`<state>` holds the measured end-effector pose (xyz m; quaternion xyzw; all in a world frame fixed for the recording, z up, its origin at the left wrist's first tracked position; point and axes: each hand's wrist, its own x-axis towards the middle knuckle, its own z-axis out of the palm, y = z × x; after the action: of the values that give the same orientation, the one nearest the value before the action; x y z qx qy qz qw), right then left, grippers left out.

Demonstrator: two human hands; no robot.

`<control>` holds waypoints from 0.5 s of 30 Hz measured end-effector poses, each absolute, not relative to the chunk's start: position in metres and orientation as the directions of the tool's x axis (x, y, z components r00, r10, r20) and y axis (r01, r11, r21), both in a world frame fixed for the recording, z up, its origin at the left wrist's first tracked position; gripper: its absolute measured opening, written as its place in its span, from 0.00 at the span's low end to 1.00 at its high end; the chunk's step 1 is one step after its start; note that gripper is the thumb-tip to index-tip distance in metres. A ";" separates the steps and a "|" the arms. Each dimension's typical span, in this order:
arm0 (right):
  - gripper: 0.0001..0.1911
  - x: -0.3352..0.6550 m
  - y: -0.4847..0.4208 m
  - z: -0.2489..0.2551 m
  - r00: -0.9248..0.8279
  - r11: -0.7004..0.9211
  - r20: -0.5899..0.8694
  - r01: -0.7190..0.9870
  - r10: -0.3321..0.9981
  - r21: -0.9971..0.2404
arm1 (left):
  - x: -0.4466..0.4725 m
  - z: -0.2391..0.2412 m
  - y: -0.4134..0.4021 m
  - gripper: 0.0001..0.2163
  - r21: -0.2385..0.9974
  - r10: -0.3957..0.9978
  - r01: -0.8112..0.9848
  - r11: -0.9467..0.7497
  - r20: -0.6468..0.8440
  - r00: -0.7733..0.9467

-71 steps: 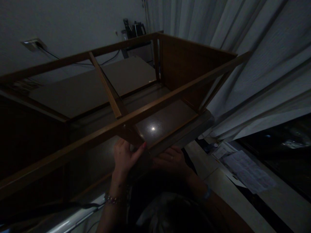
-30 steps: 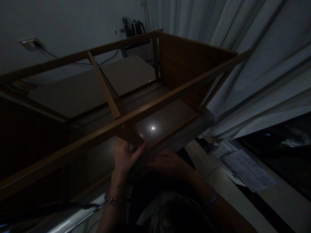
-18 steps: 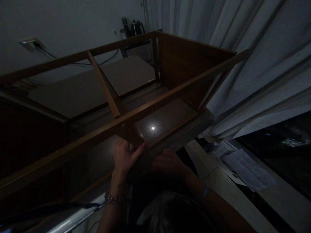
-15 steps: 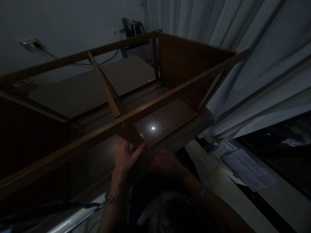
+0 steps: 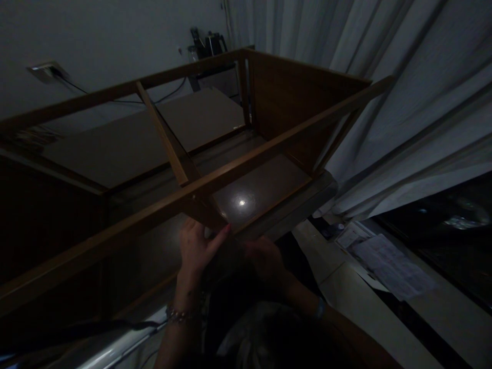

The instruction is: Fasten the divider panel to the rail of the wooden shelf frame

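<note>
A large brown wooden furniture frame (image 5: 238,177) with open rails lies before me. My left hand (image 5: 198,248) is closed around the lower end of its middle wooden divider (image 5: 205,212), thumb along the near side. My right hand (image 5: 265,259) is low at the front edge, just right of the left hand. Its fingers are curled and dark; whatever they hold, if anything, is hidden. Below the frame's base runs a greyish padded-looking edge (image 5: 307,197). A glossy bottom panel (image 5: 261,184) reflects a bright spot of light.
White curtains (image 5: 369,102) hang at the right, with papers (image 5: 392,264) on a low ledge beneath. A wall socket (image 5: 46,70) with a plugged cable is at the left. A dark jug (image 5: 215,45) stands behind the frame. A shiny metal tube (image 5: 126,338) lies at lower left.
My right hand has turned and moved slightly right, its fingers now more bunched. My left hand keeps its hold on the divider. The view has shifted only slightly.
</note>
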<state>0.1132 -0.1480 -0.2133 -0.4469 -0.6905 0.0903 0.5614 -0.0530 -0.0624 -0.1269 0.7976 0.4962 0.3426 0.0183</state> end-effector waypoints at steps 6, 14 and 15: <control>0.09 0.124 -0.148 -0.224 -0.155 0.684 0.717 0.489 0.679 -0.542 | -0.053 -0.127 -0.062 0.16 0.392 0.818 0.771 -0.502 0.505 0.276; 0.05 0.135 -0.141 -0.208 -0.280 0.744 0.768 0.568 0.576 -0.351 | -0.053 -0.127 -0.063 0.14 0.410 0.817 0.757 -0.509 0.506 0.275; 0.05 0.136 -0.141 -0.206 -0.292 0.734 0.757 0.588 0.585 -0.341 | -0.053 -0.127 -0.063 0.14 0.415 0.821 0.758 -0.503 0.504 0.269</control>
<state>0.1363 -0.1413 -0.2057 -0.3650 -0.8037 -0.0016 0.4700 -0.0529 -0.0632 -0.1266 0.7953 0.4964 0.3450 0.0454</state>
